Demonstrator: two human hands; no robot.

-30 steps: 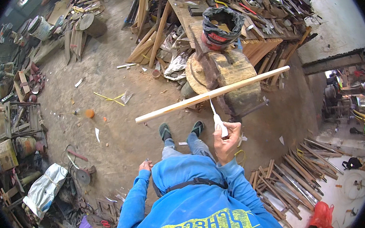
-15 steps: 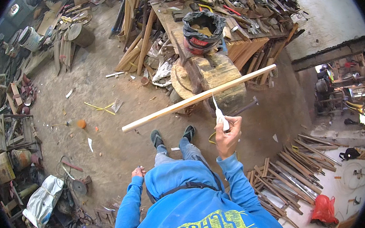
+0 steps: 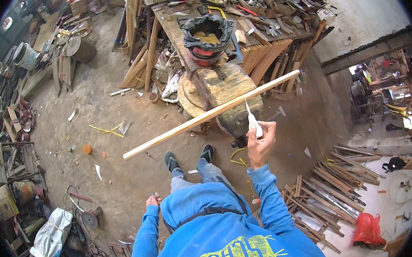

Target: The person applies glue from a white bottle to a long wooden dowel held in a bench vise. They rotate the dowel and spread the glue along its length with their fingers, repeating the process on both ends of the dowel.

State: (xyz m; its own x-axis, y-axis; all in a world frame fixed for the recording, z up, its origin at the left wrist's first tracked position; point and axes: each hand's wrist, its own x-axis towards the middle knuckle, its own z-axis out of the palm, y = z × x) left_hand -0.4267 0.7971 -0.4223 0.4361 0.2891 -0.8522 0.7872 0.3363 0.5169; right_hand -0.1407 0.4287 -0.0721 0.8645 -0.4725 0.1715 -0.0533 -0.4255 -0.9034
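Observation:
A long pale wooden stick (image 3: 181, 129) stretches slantwise across the view, its middle passing over a thick yellowish wooden block (image 3: 234, 83). What bears the stick is not plain. My right hand (image 3: 261, 144) is closed round a small white bottle (image 3: 254, 125) with a long thin nozzle. The nozzle's tip is at the near edge of the stick, right of its middle; whether it touches cannot be made out. My left hand (image 3: 154, 199) hangs low beside my hip, away from the stick, with its fingers curled together. Anything inside them is too small or hidden to name.
A bucket lined with a black bag (image 3: 207, 36) stands behind the block. Beyond it, a workbench (image 3: 171, 27) is heaped with tools and scraps. Wooden strips (image 3: 328, 188) lie at the right, near a red plastic bag (image 3: 367, 229). Yellow straps (image 3: 107, 130) lie on the floor.
The nozzle tip has moved right along the stick, toward its right end. My view has shifted slightly, so the bench and the stick appear further left. My left hand stays low at my side.

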